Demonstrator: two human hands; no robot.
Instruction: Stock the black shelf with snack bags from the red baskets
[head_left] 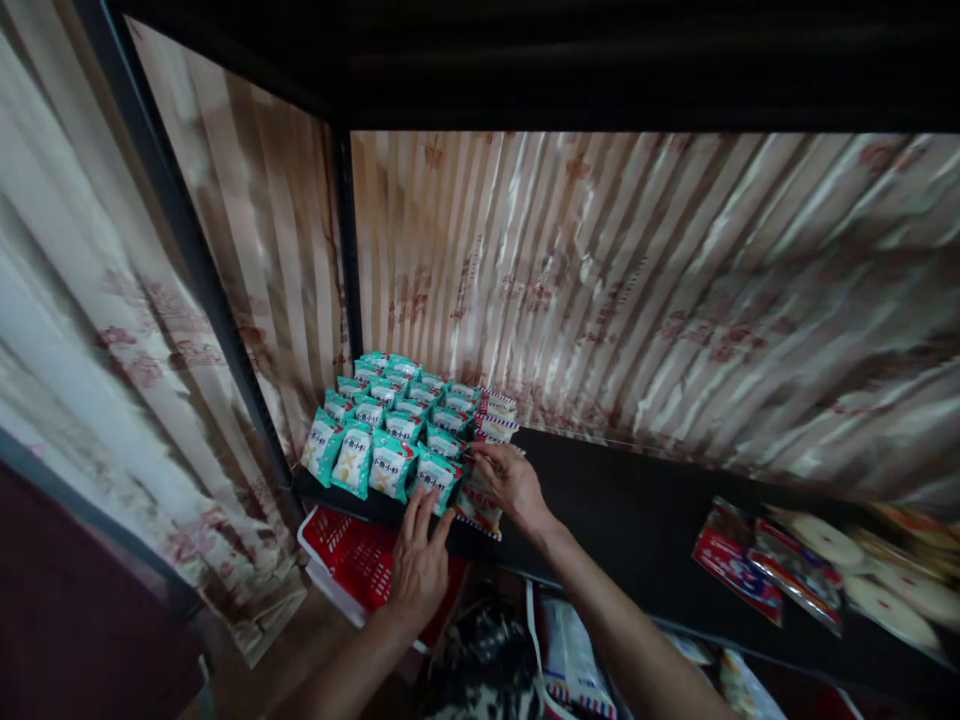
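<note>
Dim overall, edges warped – rt side blurred

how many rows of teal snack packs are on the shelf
4 rows of teal snack packs run front to back at the shelf left end. The left hand touches the rightmost row. Packs further back may be hidden.

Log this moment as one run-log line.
left hand: touching teal packets | right hand: on striped packets | shelf

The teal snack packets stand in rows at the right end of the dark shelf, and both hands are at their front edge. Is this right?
Not quite. The head view shows the teal snack packets at the left end of the dark shelf. The left hand and right hand are indeed at their front edge.
</note>
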